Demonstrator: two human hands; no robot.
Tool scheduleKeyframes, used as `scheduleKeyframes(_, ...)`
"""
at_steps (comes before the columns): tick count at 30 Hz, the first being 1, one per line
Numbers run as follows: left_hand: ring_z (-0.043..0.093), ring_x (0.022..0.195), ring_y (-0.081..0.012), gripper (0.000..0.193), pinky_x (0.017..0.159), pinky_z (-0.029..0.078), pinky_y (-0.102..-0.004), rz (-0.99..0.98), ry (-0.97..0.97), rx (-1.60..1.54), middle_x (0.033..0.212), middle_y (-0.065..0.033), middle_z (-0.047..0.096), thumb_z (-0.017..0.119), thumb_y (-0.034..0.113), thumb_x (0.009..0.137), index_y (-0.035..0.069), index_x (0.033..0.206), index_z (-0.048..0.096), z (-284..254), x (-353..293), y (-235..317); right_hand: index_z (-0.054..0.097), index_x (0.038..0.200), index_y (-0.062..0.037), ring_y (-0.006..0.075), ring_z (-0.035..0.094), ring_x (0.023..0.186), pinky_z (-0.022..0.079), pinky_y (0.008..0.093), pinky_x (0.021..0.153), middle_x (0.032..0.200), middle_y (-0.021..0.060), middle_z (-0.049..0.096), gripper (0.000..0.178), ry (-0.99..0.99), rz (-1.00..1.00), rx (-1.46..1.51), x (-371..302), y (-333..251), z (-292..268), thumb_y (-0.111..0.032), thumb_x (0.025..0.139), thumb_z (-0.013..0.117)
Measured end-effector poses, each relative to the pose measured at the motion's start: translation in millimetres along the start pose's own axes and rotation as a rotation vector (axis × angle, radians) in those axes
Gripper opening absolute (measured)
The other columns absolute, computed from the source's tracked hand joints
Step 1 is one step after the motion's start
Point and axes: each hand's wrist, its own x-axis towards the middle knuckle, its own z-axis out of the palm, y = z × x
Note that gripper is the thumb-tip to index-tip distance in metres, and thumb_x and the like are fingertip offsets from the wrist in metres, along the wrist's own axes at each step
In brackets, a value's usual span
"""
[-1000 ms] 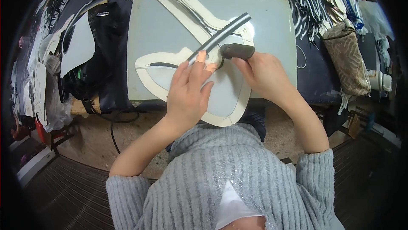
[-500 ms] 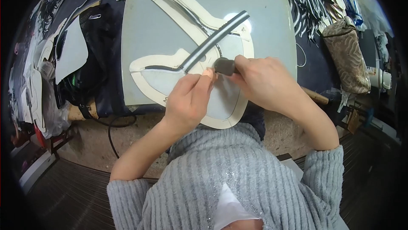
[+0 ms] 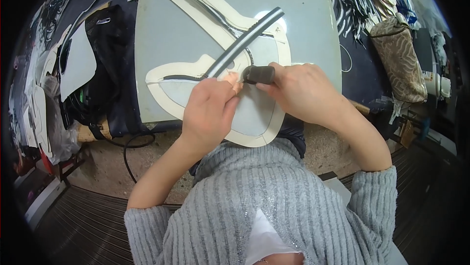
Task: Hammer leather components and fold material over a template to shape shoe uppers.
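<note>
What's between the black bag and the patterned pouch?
In the head view, a grey board on the dark tablecloth, bearing cream material and a striped strip, with the left hand and right hand over it.

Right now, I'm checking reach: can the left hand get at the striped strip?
Probably yes: the striped strip lies with its lower end close to the left hand, its upper length uncovered. The right hand, gripping a dark tool, is off to the right and seems not to block it.

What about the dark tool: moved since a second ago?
Yes: the dark tool, in the right hand, moved toward the sweater, judged against the grey board.
</note>
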Motion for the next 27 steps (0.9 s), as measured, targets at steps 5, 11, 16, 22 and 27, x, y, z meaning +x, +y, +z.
scheduleKeyframes(5,0.064,0.091,-0.0364,0.05,0.075,0.055,-0.0394,0.144,0.086,0.062,0.103,-0.0176,0.065,0.079,-0.007,0.072,-0.005,0.116,0.057,2.7,1.4,-0.5,0.059,0.083,-0.0009,0.0344,0.066,0.06,0.051,0.0435,0.054,0.062,0.0158,0.064,0.034,0.061,0.016,0.092,3.1,-9.9,-10.7,-0.032,0.095,0.061)
scheduleKeyframes(11,0.064,0.089,-0.0362,0.048,0.073,0.056,-0.0392,0.169,0.103,0.078,0.102,-0.0178,0.066,0.078,-0.007,0.072,-0.005,0.116,0.058,3.3,-0.6,-0.6,0.06,0.082,-0.001,0.0338,0.065,0.058,0.051,0.0422,0.053,0.062,0.0157,0.064,0.034,0.018,-0.068,-0.012,4.2,-10.7,-9.7,-0.032,0.096,0.06)
scheduleKeyframes(16,0.063,0.092,-0.0313,0.049,0.081,0.053,-0.0379,0.014,0.075,0.013,0.104,-0.0145,0.068,0.075,-0.007,0.074,-0.004,0.12,0.057,-1.2,-1.0,2.6,0.063,0.082,-0.0003,0.0351,0.067,0.063,0.052,0.0441,0.058,0.065,0.0171,0.066,0.036,-0.104,-0.038,-0.023,4.2,-9.6,-6.2,-0.033,0.096,0.059)
scheduleKeyframes(22,0.06,0.1,-0.0292,0.051,0.094,0.047,-0.0399,-0.146,-0.012,-0.16,0.108,-0.0084,0.07,0.073,-0.005,0.074,0.001,0.122,0.057,-7.3,-2.2,-4.1,0.063,0.083,-0.0009,0.036,0.067,0.065,0.052,0.0448,0.06,0.066,0.0167,0.066,0.036,-0.139,0.004,-0.033,5.2,-9.7,-9.5,-0.034,0.096,0.059)
scheduleKeyframes(27,0.067,0.099,-0.0247,0.054,0.089,0.054,-0.0346,0.101,-0.056,0.022,0.107,-0.0123,0.068,0.074,-0.008,0.077,-0.003,0.126,0.052,-13.6,5.9,-7.1,0.063,0.084,-0.0013,0.037,0.066,0.065,0.052,0.0453,0.06,0.066,0.0176,0.065,0.036,-0.11,0.019,0.014,11.4,-1.9,-22.2,-0.035,0.096,0.059)
